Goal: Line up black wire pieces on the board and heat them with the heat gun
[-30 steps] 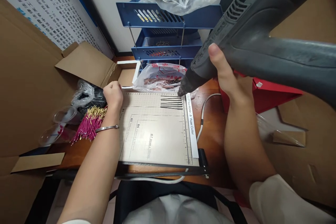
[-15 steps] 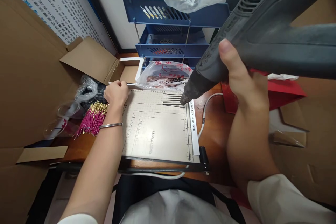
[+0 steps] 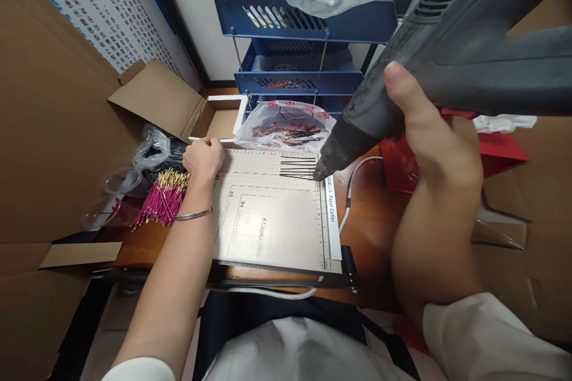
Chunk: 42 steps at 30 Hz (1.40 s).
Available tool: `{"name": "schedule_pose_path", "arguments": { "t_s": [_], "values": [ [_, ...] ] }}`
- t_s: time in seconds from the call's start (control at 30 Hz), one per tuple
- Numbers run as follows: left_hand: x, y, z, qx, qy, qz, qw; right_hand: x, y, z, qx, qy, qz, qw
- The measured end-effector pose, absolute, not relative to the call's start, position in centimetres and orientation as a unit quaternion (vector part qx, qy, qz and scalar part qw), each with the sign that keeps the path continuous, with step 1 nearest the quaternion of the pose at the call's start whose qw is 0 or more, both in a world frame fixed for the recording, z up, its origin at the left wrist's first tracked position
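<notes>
My right hand (image 3: 442,137) is wrapped round a dark grey heat gun (image 3: 402,71), thumb along its barrel. The gun's nozzle points down and left, right by the right ends of several thin black strips or wires (image 3: 297,168). These lie side by side across the upper right of a beige paper cutter board (image 3: 290,220). My left hand (image 3: 204,156) is closed in a fist at the board's upper left corner. Its fingertips are hidden, so what it grips, if anything, does not show.
A bundle of magenta wires with gold ends (image 3: 163,199) lies left of my left forearm, near clear plastic cups (image 3: 120,181). Behind the board are a plastic bag (image 3: 263,125), an open carton (image 3: 218,122) and blue trays (image 3: 299,83). A white cable (image 3: 348,202) and red box (image 3: 397,166) lie right.
The view has shifted a little. The heat gun and my right hand have moved slightly right, the nozzle nearer the strips' right ends. My left hand stays at the board's corner.
</notes>
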<state>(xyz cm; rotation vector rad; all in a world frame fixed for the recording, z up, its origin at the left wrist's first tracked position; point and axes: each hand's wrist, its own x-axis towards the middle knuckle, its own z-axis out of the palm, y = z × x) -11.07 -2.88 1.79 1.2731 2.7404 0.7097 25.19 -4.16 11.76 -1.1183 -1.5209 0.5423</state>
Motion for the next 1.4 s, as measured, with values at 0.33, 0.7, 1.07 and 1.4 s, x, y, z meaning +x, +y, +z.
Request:
{"name": "schedule_pose_path", "arguments": {
  "t_s": [0.33, 0.7, 1.07, 1.4],
  "values": [
    [-11.4, -2.9, 1.5, 0.424, 0.878, 0.222, 0.025, 24.0, -5.0, 12.5, -0.506, -0.621, 0.200, 0.564],
    [-11.4, -2.9, 1.4, 0.423, 0.879, 0.217, 0.031, 24.0, -5.5, 12.7, -0.517, -0.615, 0.190, 0.564],
    [-11.3, -2.9, 1.4, 0.424, 0.881, 0.209, 0.033, 23.9, -4.9, 12.2, -0.480, -0.607, 0.199, 0.601],
    [-11.0, -3.0, 1.6, 0.421, 0.887, 0.188, 0.031, 24.7, -6.0, 13.6, -0.517, -0.634, 0.178, 0.547]
  ]
}}
